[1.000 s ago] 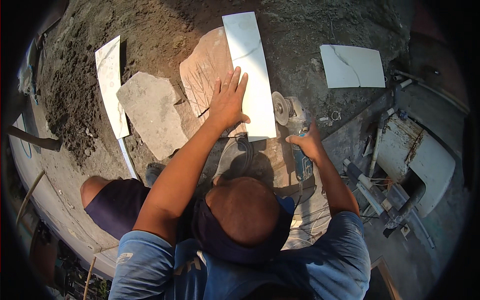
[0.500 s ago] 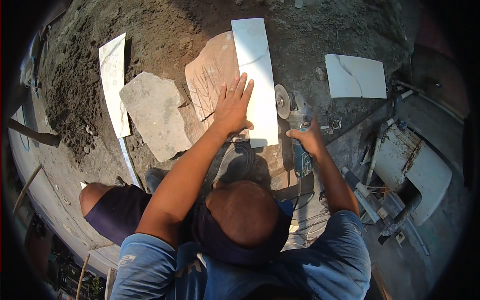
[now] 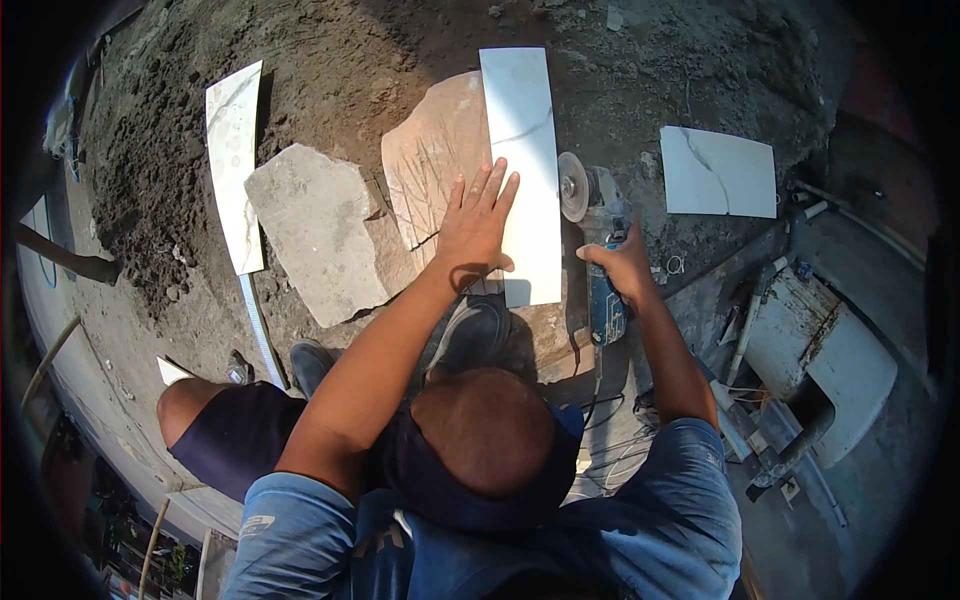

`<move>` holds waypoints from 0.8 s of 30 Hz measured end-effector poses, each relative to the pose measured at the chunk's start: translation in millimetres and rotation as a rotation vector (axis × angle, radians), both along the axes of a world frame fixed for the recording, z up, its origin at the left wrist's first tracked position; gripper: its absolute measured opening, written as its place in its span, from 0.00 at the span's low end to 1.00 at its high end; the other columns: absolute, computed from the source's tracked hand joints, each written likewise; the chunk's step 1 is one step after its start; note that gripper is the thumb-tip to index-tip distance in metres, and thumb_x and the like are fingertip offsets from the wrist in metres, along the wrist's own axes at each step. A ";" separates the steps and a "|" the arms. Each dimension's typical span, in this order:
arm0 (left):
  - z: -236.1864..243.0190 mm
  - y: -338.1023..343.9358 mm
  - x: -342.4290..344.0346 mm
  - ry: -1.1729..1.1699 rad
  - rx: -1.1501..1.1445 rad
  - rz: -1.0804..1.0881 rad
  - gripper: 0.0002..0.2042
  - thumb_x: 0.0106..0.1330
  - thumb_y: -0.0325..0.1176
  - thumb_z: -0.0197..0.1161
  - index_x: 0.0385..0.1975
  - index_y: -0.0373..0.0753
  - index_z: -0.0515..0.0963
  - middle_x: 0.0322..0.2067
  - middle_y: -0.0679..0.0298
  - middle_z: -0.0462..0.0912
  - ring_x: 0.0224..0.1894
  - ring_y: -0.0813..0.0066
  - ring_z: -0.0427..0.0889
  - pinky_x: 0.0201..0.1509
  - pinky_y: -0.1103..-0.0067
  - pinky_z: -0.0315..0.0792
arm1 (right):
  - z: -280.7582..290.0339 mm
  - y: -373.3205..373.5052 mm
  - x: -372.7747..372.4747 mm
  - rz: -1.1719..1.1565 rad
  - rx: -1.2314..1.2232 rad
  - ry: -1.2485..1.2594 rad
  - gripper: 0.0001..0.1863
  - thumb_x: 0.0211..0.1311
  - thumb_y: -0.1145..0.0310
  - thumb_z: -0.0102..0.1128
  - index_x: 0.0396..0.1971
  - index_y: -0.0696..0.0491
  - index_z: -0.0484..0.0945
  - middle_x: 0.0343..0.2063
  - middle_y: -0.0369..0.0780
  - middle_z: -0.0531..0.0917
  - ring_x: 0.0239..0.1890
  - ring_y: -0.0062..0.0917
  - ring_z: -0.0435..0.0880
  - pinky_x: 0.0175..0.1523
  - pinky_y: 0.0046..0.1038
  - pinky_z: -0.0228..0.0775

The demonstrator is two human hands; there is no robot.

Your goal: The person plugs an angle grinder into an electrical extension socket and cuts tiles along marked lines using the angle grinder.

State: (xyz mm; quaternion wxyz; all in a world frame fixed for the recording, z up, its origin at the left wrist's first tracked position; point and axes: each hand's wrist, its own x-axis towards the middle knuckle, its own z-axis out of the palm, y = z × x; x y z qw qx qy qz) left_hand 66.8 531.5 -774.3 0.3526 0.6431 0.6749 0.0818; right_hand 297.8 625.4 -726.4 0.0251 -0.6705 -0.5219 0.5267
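Head view, only one: we have the angle grinder (image 3: pixel 605 290) further toward 12 o'clock along the white tile (image 3: pixel 535 200) than a second ago, so we judge its disc (image 3: pixel 573 187) is advancing along the tile's 3 o'clock edge; contact, can't tell. Right hand (image 3: pixel 628 268) stays wrapped around the grinder body. Left hand (image 3: pixel 475 235), at the tile's 9 o'clock edge, stays flat, fingers spread, gripping nothing, bridging tile and pinkish slab (image 3: pixel 435 170). Whole ground sits lower in frame; probably head tilt.
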 end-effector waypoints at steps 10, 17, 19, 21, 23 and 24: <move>-0.1 1.1 -0.5 0.002 0.002 -0.012 0.63 0.36 0.45 0.83 0.74 0.41 0.48 0.75 0.54 0.46 0.77 0.56 0.46 0.78 0.57 0.44 | -12.1 25.1 -11.5 0.010 0.027 0.054 0.53 0.35 0.70 0.78 0.64 0.64 0.57 0.50 0.48 0.78 0.50 0.34 0.80 0.57 0.33 0.72; -0.9 -1.9 -2.6 -0.012 0.042 0.013 0.63 0.34 0.46 0.83 0.73 0.41 0.49 0.75 0.53 0.47 0.76 0.55 0.48 0.77 0.56 0.46 | -14.6 39.0 -24.5 0.009 0.028 0.107 0.51 0.35 0.69 0.77 0.63 0.62 0.59 0.49 0.47 0.78 0.49 0.34 0.80 0.56 0.33 0.72; -1.5 -2.7 -2.8 -0.030 0.050 0.021 0.63 0.33 0.46 0.83 0.73 0.40 0.50 0.75 0.53 0.48 0.76 0.55 0.49 0.77 0.55 0.47 | -13.1 42.9 -29.0 0.019 0.033 0.096 0.51 0.35 0.69 0.78 0.63 0.61 0.59 0.49 0.46 0.78 0.49 0.33 0.80 0.56 0.33 0.72; -0.6 -2.3 -2.9 -0.032 0.053 0.020 0.63 0.33 0.45 0.83 0.73 0.40 0.50 0.75 0.53 0.48 0.76 0.55 0.49 0.77 0.55 0.47 | -15.0 47.7 -30.4 0.030 0.040 0.084 0.51 0.35 0.69 0.78 0.63 0.61 0.59 0.49 0.46 0.78 0.49 0.33 0.79 0.56 0.33 0.72; 0.5 -1.7 -3.1 -0.031 0.056 0.018 0.63 0.33 0.45 0.83 0.73 0.40 0.50 0.75 0.53 0.48 0.76 0.55 0.49 0.77 0.55 0.47 | -19.9 52.8 -30.2 0.041 0.069 0.090 0.51 0.34 0.69 0.78 0.63 0.60 0.60 0.49 0.46 0.78 0.49 0.33 0.79 0.56 0.33 0.72; 1.1 -1.1 -3.2 -0.029 0.052 0.013 0.63 0.34 0.45 0.83 0.73 0.41 0.49 0.75 0.53 0.48 0.76 0.55 0.49 0.77 0.55 0.47 | -20.4 55.1 -31.2 0.044 0.069 0.091 0.51 0.34 0.69 0.78 0.63 0.60 0.60 0.49 0.46 0.78 0.49 0.33 0.79 0.56 0.33 0.72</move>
